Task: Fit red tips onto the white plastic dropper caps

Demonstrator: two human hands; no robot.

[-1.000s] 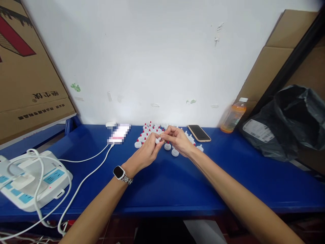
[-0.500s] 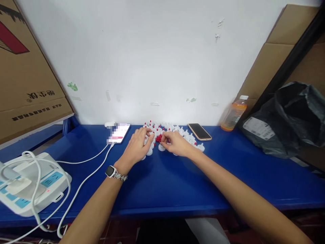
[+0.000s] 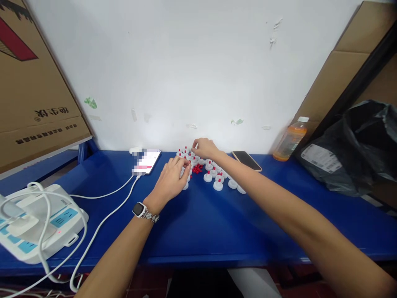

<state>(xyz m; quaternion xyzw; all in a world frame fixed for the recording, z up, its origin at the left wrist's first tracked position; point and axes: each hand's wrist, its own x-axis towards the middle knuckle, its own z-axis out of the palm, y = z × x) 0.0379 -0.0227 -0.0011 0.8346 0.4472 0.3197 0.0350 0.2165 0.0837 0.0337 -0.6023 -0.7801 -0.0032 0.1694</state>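
White dome-shaped caps with nozzles (image 3: pixel 218 185) stand in a cluster at the middle of the blue table, many with a small red tip on top. Among them lies a heap of loose red tips (image 3: pixel 197 169). My left hand (image 3: pixel 172 176) rests at the cluster's left side, thumb and fingertips drawn together over several white caps; whatever is between them is hidden. At the back of the cluster, near the wall, my right hand (image 3: pixel 205 148) has its fingers pinched together above the white caps. What it holds, if anything, is too small to make out. My right forearm covers part of the cluster.
A phone on a cable (image 3: pixel 149 161) lies left of the cluster, and a dark phone (image 3: pixel 247 160) lies right. Farther right stand an orange drink bottle (image 3: pixel 290 140) and a black plastic bag (image 3: pixel 344 149). A white power strip (image 3: pixel 58 223) with looping cables sits at left.
My right hand has moved from beside the red heap to the back of the cluster, uncovering red-tipped caps at the front. My left hand stays nearly in place, its thumb closer to its fingertips.
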